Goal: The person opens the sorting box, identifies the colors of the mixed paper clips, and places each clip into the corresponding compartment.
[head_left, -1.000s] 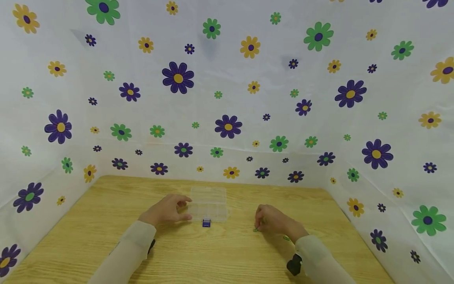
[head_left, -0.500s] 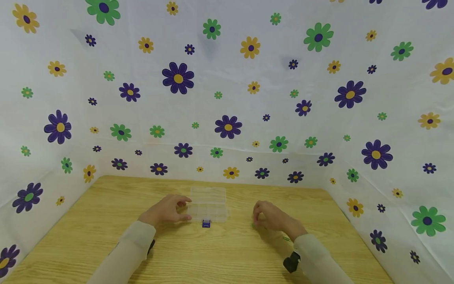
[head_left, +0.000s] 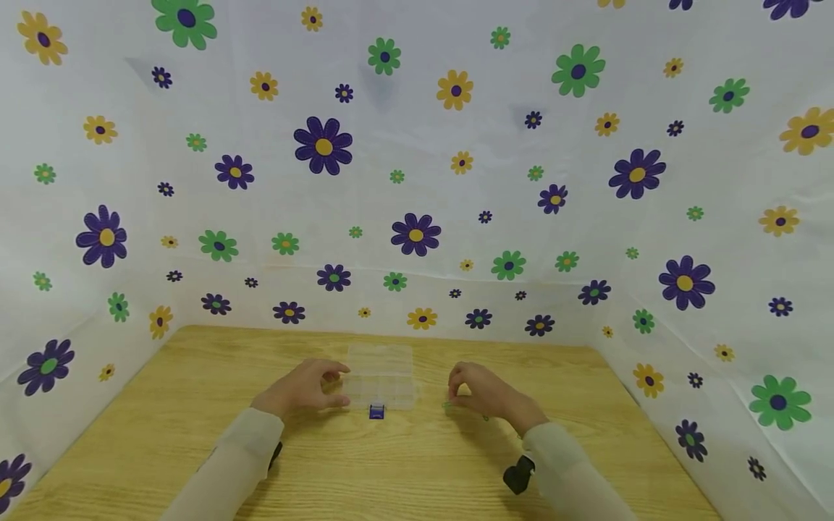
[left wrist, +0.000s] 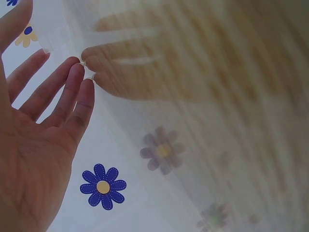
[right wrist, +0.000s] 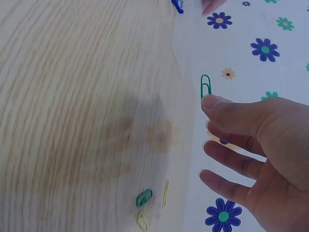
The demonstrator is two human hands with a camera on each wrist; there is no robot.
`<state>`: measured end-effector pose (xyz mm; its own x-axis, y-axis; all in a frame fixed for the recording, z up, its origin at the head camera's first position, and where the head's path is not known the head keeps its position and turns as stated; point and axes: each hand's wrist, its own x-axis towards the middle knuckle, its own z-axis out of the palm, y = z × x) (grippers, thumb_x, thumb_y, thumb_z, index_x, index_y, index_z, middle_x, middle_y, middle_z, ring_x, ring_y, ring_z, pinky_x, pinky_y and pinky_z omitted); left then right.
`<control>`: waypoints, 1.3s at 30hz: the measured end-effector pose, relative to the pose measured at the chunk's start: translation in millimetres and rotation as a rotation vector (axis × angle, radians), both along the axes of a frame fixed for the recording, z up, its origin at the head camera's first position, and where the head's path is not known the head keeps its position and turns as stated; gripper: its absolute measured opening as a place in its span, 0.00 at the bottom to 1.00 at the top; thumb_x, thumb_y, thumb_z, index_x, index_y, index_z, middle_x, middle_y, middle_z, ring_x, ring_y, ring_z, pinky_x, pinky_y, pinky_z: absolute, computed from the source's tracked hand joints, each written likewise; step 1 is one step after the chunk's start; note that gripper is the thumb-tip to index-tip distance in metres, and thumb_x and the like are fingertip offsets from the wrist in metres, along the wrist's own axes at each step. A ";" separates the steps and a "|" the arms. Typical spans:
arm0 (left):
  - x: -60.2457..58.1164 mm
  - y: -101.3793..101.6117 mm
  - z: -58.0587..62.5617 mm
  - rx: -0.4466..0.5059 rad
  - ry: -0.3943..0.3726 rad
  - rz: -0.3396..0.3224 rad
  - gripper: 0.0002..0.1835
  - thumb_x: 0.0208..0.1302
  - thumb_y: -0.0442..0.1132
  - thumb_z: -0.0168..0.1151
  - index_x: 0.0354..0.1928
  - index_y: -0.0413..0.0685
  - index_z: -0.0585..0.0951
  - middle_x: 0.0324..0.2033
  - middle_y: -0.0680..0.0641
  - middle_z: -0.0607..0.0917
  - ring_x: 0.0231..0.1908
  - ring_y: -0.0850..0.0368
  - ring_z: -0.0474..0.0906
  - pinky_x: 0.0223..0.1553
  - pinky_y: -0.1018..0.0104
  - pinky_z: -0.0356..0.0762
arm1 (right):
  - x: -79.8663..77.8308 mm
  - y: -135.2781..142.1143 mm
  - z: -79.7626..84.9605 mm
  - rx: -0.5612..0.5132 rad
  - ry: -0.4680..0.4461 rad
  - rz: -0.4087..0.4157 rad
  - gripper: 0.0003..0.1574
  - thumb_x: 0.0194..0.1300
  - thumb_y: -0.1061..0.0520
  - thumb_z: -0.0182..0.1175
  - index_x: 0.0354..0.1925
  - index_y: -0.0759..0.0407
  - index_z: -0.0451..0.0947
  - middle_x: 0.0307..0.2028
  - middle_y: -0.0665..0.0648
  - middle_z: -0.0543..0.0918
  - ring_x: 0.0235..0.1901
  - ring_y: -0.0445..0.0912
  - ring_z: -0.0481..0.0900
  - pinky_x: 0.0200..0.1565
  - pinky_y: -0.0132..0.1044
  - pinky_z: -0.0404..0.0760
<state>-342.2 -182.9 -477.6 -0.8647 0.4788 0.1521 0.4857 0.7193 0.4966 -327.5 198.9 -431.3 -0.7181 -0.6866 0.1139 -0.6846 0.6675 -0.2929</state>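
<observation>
My right hand (head_left: 481, 391) pinches a green paper clip (right wrist: 205, 84) between thumb and forefinger, with its looped end sticking out past the fingertips. In the right wrist view the other fingers are spread below the thumb. A clear plastic compartment box (head_left: 381, 391) stands with its lid raised at the back, to the left of that hand. At its left side is my left hand (head_left: 306, 385), fingers extended and fingertips right at the box's edge. In the left wrist view those fingers are nearly straight. A small blue clip-like piece (head_left: 376, 412) sits at the box's front edge.
Under the right hand, another green paper clip (right wrist: 144, 197) and two yellowish paper clips (right wrist: 165, 193) lie on the wooden table (head_left: 326, 470). White flower-printed cloth (head_left: 417, 181) encloses the table at the back and both sides.
My right hand has moved left and slightly away from me, toward the box, carrying the green paper clip. The left hand has stayed beside the box. The head view has shifted slightly.
</observation>
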 end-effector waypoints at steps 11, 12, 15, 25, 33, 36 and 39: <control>0.7 -0.3 -1.2 0.003 -0.010 0.025 0.36 0.58 0.57 0.76 0.63 0.42 0.81 0.56 0.41 0.86 0.54 0.46 0.82 0.62 0.44 0.80 | 1.6 -24.5 3.2 -0.014 0.023 0.005 0.05 0.68 0.61 0.68 0.32 0.56 0.83 0.40 0.54 0.83 0.43 0.53 0.83 0.50 0.43 0.83; 0.4 -0.4 -1.7 0.002 -0.010 0.024 0.36 0.57 0.57 0.76 0.63 0.42 0.81 0.56 0.41 0.86 0.54 0.46 0.82 0.62 0.44 0.80 | 2.1 -26.2 4.3 -0.016 0.029 0.010 0.05 0.68 0.61 0.68 0.32 0.56 0.83 0.40 0.55 0.83 0.43 0.53 0.83 0.49 0.43 0.83; -0.5 -0.6 -3.3 0.006 -0.016 0.024 0.36 0.58 0.57 0.76 0.63 0.43 0.81 0.56 0.41 0.86 0.54 0.46 0.82 0.62 0.44 0.80 | 2.2 -31.3 5.1 -0.023 0.026 0.008 0.05 0.68 0.61 0.68 0.33 0.57 0.83 0.41 0.55 0.83 0.43 0.54 0.83 0.49 0.43 0.83; -2.0 -0.5 -4.6 0.001 -0.022 0.038 0.37 0.57 0.58 0.77 0.63 0.44 0.81 0.56 0.42 0.86 0.54 0.46 0.82 0.63 0.44 0.79 | -3.1 -54.2 4.6 -0.007 0.054 -0.049 0.05 0.68 0.61 0.68 0.33 0.56 0.83 0.40 0.55 0.82 0.45 0.55 0.82 0.49 0.46 0.82; -2.7 -1.1 -6.3 -0.007 -0.007 0.017 0.37 0.57 0.59 0.76 0.63 0.43 0.81 0.55 0.42 0.86 0.53 0.47 0.82 0.62 0.44 0.80 | -4.9 -72.7 6.0 0.007 0.078 -0.127 0.04 0.68 0.61 0.68 0.33 0.56 0.85 0.41 0.55 0.84 0.46 0.52 0.82 0.53 0.49 0.83; -3.1 -1.8 -6.1 -0.009 0.006 0.012 0.37 0.58 0.59 0.76 0.63 0.42 0.81 0.55 0.41 0.86 0.53 0.46 0.82 0.61 0.44 0.80 | -6.6 -78.8 6.1 0.005 0.090 -0.146 0.04 0.67 0.61 0.68 0.34 0.58 0.86 0.41 0.56 0.85 0.46 0.52 0.83 0.53 0.49 0.84; -3.8 -2.0 -6.2 -0.009 0.025 0.001 0.37 0.57 0.59 0.76 0.62 0.41 0.81 0.54 0.41 0.87 0.52 0.46 0.82 0.60 0.44 0.81 | -7.1 -83.6 6.4 0.014 0.103 -0.150 0.04 0.67 0.60 0.69 0.34 0.58 0.87 0.41 0.56 0.86 0.45 0.52 0.84 0.52 0.48 0.85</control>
<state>-346.0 -184.9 -483.8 -0.8610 0.4798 0.1688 0.4972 0.7241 0.4779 -334.6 115.3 -424.9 -0.7979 -0.5743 0.1834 -0.6026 0.7681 -0.2165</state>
